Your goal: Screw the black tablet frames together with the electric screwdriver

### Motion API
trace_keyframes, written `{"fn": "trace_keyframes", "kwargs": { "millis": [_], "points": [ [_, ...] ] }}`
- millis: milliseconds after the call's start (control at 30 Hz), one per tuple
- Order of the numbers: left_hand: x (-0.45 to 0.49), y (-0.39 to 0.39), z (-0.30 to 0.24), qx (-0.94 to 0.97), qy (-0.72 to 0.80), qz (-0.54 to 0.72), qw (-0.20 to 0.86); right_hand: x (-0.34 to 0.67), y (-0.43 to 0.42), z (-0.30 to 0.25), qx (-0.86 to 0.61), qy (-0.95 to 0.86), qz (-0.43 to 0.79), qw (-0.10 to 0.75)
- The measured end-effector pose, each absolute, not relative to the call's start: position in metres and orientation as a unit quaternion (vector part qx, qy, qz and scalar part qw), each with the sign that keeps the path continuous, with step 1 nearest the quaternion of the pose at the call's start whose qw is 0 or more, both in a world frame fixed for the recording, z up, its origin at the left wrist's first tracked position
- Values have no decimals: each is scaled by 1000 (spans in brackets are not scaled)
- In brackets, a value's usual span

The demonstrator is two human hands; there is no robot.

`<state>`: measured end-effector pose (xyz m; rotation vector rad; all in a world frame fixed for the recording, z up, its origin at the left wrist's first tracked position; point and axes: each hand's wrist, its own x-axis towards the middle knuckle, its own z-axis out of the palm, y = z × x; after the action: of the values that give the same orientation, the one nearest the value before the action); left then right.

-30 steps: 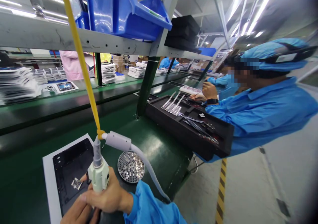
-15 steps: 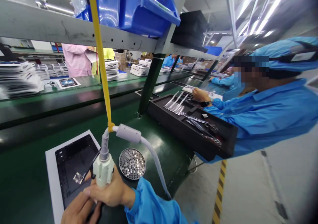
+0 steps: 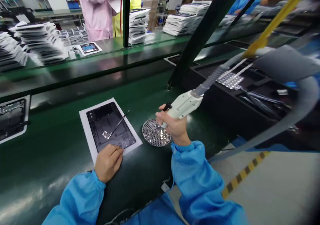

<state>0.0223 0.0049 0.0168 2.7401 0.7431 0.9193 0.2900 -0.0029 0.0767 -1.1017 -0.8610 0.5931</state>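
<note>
My right hand (image 3: 172, 125) is closed round a white electric screwdriver (image 3: 183, 104) that hangs by a grey cable from a yellow cord (image 3: 275, 22). Its tip points down over a round metal dish of small screws (image 3: 155, 137). My left hand (image 3: 108, 161) rests with loosely curled fingers on the near edge of a black tablet back shell (image 3: 110, 126), which lies on a white sheet (image 3: 86, 131). A small circuit part (image 3: 107, 134) and a thin black flex strip (image 3: 118, 124) sit in the shell.
A black tray of metal parts (image 3: 240, 82) stands to the right. Another shell on a white sheet (image 3: 11, 118) lies at the far left. Stacks of white sheets (image 3: 41, 42) line the far bench, where a person in pink (image 3: 96, 8) stands. A green post (image 3: 200, 35) rises ahead.
The view has swung left and down, away from the co-worker in blue. My right hand has carried the screwdriver from over the shell to the screw dish. My left hand now rests on the shell's edge.
</note>
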Motion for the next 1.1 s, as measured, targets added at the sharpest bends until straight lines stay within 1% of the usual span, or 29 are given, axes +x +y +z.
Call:
{"fn": "trace_keyframes", "kwargs": {
  "millis": [233, 367, 433, 533, 600, 667, 900, 1100],
  "points": [
    [19, 9, 20, 908, 260, 310, 112, 283, 5, 69, -525, -406, 250, 705],
    [15, 36, 33, 908, 292, 289, 82, 283, 9, 69, -529, -405, 262, 698],
    [10, 54, 37, 910, 322, 254, 61, 284, 10, 68, -530, -408, 265, 694],
    [0, 73, 36, 913, 368, 168, 48, 286, 11, 65, -539, -413, 261, 686],
    [-8, 79, 33, 911, 389, 126, 57, 286, 12, 64, -545, -415, 260, 681],
    [-14, 81, 31, 909, 394, 110, 76, 285, 12, 64, -548, -413, 260, 679],
    [-19, 84, 34, 905, 394, 113, 115, 285, 12, 65, -549, -405, 269, 680],
    [-22, 85, 34, 903, 382, 174, 91, 283, 14, 65, -551, -396, 293, 673]
  ]
}}
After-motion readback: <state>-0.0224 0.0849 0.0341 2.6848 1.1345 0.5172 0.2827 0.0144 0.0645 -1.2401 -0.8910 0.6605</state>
